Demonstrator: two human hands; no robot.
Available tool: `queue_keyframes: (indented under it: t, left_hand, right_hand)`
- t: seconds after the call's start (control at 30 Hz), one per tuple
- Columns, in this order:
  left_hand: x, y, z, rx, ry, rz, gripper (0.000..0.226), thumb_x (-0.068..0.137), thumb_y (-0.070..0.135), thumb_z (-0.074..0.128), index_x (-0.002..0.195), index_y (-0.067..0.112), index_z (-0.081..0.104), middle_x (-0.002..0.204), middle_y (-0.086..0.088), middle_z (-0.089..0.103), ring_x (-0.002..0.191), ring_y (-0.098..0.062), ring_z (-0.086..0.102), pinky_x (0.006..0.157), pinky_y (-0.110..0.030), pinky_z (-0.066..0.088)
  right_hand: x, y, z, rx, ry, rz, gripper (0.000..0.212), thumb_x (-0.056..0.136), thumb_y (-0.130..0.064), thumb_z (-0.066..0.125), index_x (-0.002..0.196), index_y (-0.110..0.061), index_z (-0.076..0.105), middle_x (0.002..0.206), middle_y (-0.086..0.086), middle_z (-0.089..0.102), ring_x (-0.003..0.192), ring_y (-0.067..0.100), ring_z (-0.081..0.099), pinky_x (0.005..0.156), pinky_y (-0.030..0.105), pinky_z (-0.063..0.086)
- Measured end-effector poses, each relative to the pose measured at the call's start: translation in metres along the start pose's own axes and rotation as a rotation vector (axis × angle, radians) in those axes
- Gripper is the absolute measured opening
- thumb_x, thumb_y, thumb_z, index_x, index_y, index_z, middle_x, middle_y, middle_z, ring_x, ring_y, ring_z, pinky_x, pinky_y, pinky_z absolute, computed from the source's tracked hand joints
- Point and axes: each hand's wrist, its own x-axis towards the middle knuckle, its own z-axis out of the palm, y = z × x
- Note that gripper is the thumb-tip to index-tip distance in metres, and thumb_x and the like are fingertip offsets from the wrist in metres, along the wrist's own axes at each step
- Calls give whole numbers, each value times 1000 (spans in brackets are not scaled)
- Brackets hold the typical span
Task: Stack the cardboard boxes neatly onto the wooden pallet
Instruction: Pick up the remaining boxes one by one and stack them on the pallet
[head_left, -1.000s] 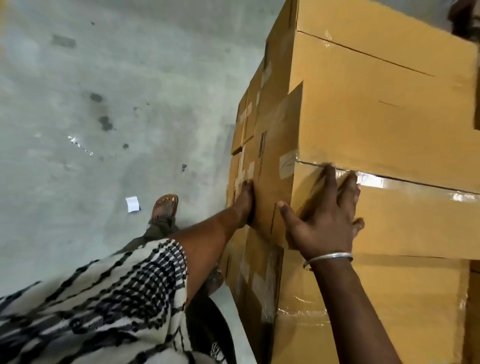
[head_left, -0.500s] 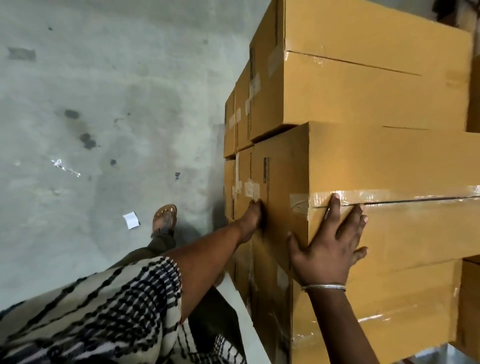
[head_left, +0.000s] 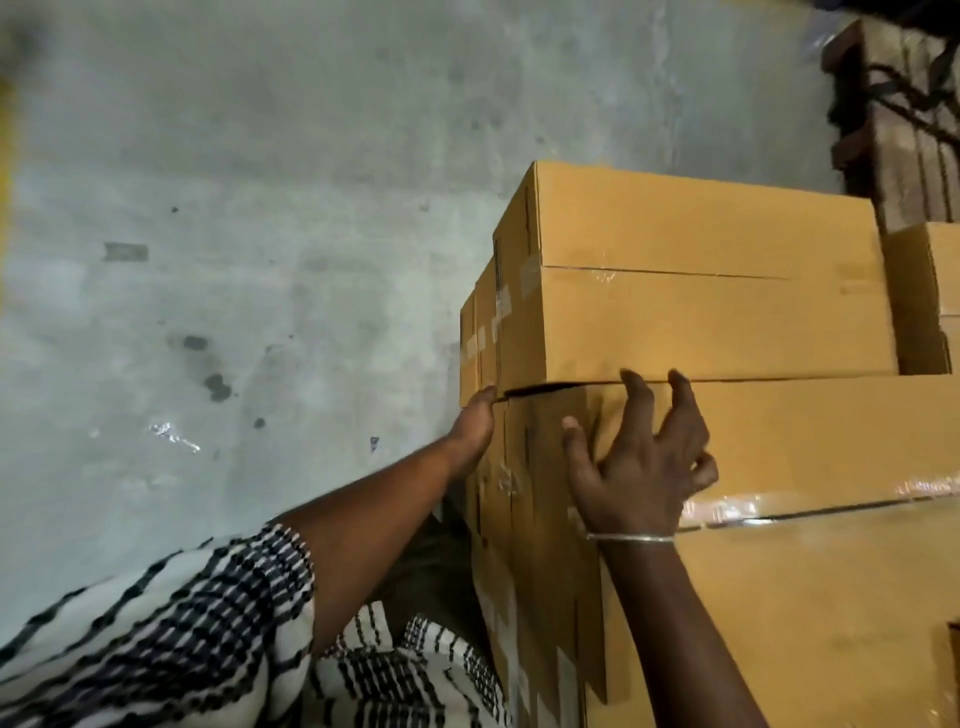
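Observation:
Brown cardboard boxes stand in a stack at the right. The near top box (head_left: 831, 441) has a taped seam and butts against the far top box (head_left: 701, 312). My left hand (head_left: 475, 423) lies flat against the near box's left side face, close to its upper far corner. My right hand (head_left: 639, 467) rests on top of the same box, fingers spread and arched, fingertips at the seam with the far box. Lower boxes (head_left: 545, 597) show beneath. The pallet under this stack is hidden.
Bare grey concrete floor (head_left: 260, 208) with dark stains fills the left. Stacked wooden pallets (head_left: 904, 130) stand at the top right behind the boxes. Another cardboard box (head_left: 930, 291) sits at the right edge. My checked sleeve fills the lower left.
The near box has come level and closed up against the far box. My right hand slid forward across its top and arched its fingers. My left hand stayed on the side face.

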Motion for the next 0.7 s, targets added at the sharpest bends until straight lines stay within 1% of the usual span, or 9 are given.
queue_keyframes:
  t: [0.07,0.13,0.23,0.33,0.37,0.43,0.53,0.6,0.7]
  left_hand:
    - [22,21,3,-7,24,18,69,92,66,28,146,26,42,144,3,49,132,-20,44,116,-45,28]
    - [40,41,3,-53,82,30,62,100,58,26,145,21,43,141,5,49,131,-19,43,116,-42,28]
    - [77,74,8,-89,125,-26,60,103,52,25,147,16,43,148,-4,47,137,-25,42,117,-40,26]
    - [100,87,13,-70,118,-65,59,103,52,20,137,17,52,126,6,57,116,-16,53,103,-35,31]
    - [107,88,17,-91,95,-86,59,101,56,20,128,19,58,117,6,62,107,-16,56,100,-36,35]
    - [116,83,26,-168,25,-110,69,89,73,29,117,23,67,113,-4,71,109,-26,61,108,-44,39]
    - [161,45,34,-192,-11,-179,85,70,85,39,123,25,68,123,-12,68,119,-36,59,109,-55,38]
    - [164,46,38,-192,5,-236,81,77,80,37,126,22,66,123,-13,68,117,-36,60,108,-55,39]
    - [150,61,35,-135,30,-192,70,90,67,34,124,16,66,120,-15,68,114,-36,62,108,-53,41]
  right_hand:
    - [36,-11,3,21,-29,-59,74,81,-62,54,145,-30,37,160,10,22,145,30,21,101,58,27]
    - [67,-20,7,4,-80,-102,81,82,-70,50,151,-35,26,165,8,7,151,27,7,107,62,20]
    - [121,-24,23,-42,-222,-97,95,79,-79,48,155,-45,1,164,5,-19,152,25,-16,112,67,7]
    - [146,-23,37,-96,-343,-81,107,74,-79,54,149,-51,-17,160,5,-33,149,30,-24,109,72,2]
    - [150,-20,40,-104,-393,-69,110,73,-77,57,147,-54,-21,158,4,-36,148,32,-25,109,74,4]
    - [156,-16,44,-92,-509,1,112,73,-73,61,143,-57,-25,158,6,-36,149,39,-20,108,75,13]
    - [160,-11,40,-81,-597,105,114,72,-67,66,144,-56,-22,161,16,-25,148,48,-7,106,72,28]
    - [163,-12,38,-81,-586,130,115,70,-73,65,145,-54,-19,162,18,-20,148,50,-1,106,69,31]
    - [165,-19,38,-125,-601,147,120,62,-85,62,145,-53,-19,161,21,-18,147,52,3,106,66,34]
